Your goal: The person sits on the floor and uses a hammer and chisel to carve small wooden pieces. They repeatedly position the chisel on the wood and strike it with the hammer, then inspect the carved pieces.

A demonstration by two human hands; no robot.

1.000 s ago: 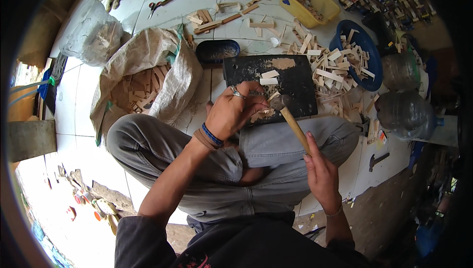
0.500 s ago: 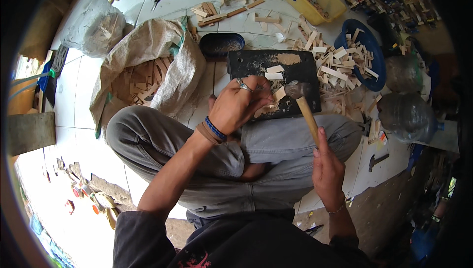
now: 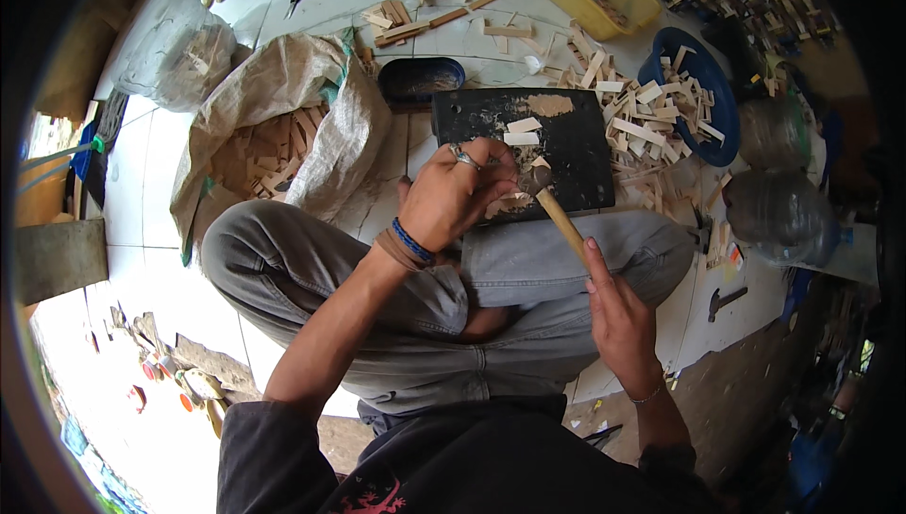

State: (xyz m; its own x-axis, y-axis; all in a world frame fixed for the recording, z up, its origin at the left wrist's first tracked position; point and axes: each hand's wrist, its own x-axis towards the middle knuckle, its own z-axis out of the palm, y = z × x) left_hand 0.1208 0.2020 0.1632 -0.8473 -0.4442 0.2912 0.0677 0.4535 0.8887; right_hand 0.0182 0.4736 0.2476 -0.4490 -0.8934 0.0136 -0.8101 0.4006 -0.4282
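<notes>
My right hand (image 3: 623, 330) grips a hammer (image 3: 563, 223) by its wooden handle, with the head low over a black board (image 3: 590, 151) in front of my legs. Close to the left of the hammer head, my left hand (image 3: 453, 191) is closed in a pinch above the board. What its fingertips hold is hidden. A small pale wood piece (image 3: 540, 164) shows just past the hammer head, partly covered by it. Farther up the board lie two flat wood pieces (image 3: 522, 138), near patches of sawdust.
Left stands an open woven sack (image 3: 363, 132) of wood offcuts, beside a dark blue oval tray (image 3: 387, 89). Loose wood strips (image 3: 634, 132) heap at the right, against a blue basin (image 3: 719, 127). A yellow tub (image 3: 604, 18) stands behind. A second hammer (image 3: 727, 303) lies at far right.
The hammer head has come left and slightly down, toward my left fingertips, and now covers more of the small wood piece. My left hand has barely moved.
</notes>
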